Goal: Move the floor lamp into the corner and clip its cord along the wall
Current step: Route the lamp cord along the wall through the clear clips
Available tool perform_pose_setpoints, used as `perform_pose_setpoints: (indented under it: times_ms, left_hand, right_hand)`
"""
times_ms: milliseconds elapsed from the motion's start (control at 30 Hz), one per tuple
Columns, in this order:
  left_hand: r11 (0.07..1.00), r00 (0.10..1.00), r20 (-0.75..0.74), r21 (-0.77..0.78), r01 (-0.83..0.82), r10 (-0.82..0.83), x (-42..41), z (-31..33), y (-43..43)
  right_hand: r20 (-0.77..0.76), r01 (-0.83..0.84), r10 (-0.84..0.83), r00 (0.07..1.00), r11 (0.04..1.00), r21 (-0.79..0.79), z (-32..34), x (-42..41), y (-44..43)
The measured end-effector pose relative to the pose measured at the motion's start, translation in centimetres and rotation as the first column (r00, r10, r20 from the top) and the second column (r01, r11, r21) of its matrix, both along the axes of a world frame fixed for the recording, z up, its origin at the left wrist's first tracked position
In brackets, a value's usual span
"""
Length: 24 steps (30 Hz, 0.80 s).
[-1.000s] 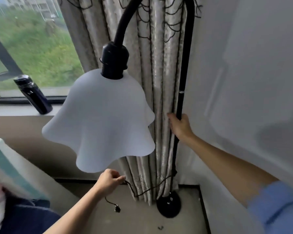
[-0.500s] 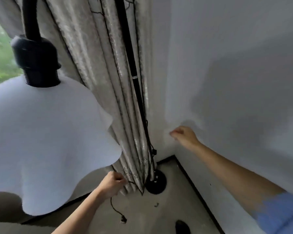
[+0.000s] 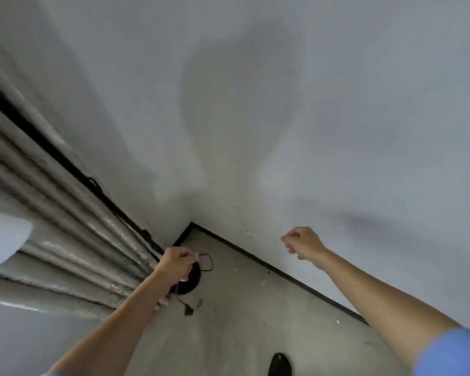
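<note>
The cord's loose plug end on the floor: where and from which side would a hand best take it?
Probably on the thin cord just behind the plug, pinched from above. It lies slack on the bare floor below the left hand, clear of the lamp base and curtain.

Corner of a room, counted: two hands, one lamp, one cord.

Two hands, the left hand [image 3: 177, 264] and the right hand [image 3: 303, 244]; one floor lamp pole [image 3: 65, 161] on one round base [image 3: 191, 280]; one cord [image 3: 208, 263] ending in one plug [image 3: 188, 311]; one curtain [image 3: 65, 234]; two walls; one dark shoe [image 3: 280, 365].
</note>
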<state>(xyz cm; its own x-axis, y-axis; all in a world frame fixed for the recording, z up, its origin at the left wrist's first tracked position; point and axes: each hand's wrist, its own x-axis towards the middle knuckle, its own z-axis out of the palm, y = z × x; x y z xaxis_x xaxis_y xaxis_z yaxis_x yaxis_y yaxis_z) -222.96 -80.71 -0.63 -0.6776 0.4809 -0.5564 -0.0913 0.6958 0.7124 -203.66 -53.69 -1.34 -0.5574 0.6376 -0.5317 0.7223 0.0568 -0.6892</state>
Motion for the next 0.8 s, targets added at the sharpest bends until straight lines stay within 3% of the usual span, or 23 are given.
perform_pose_setpoints:
  times_ms: [200, 367, 567, 800]
  left_hand:
    - [0.994, 0.996, 0.008, 0.074, 0.083, -0.084, 1.6, -0.2, 7.3]
    - [0.995, 0.994, 0.089, 0.081, 0.058, -0.065, 2.4, -5.1, 10.8]
    - [0.991, 0.974, 0.179, 0.021, 0.135, -0.136, 0.5, -16.2, 12.8]
    - [0.977, 0.957, 0.199, -0.006, 0.215, -0.21, -1.6, -32.0, 13.5]
  right_hand:
    - [0.033, 0.133, -0.132, 0.991, 0.99, -0.053, -3.3, 4.0, 3.0]
    - [0.11, 0.175, -0.167, 0.98, 0.982, -0.075, -7.6, 5.5, 3.1]
    - [0.203, 0.219, -0.205, 0.957, 0.975, -0.047, -16.5, 5.0, 1.7]
    - [0.258, 0.373, -0.33, 0.908, 0.918, -0.136, -33.1, 3.3, -2.5]
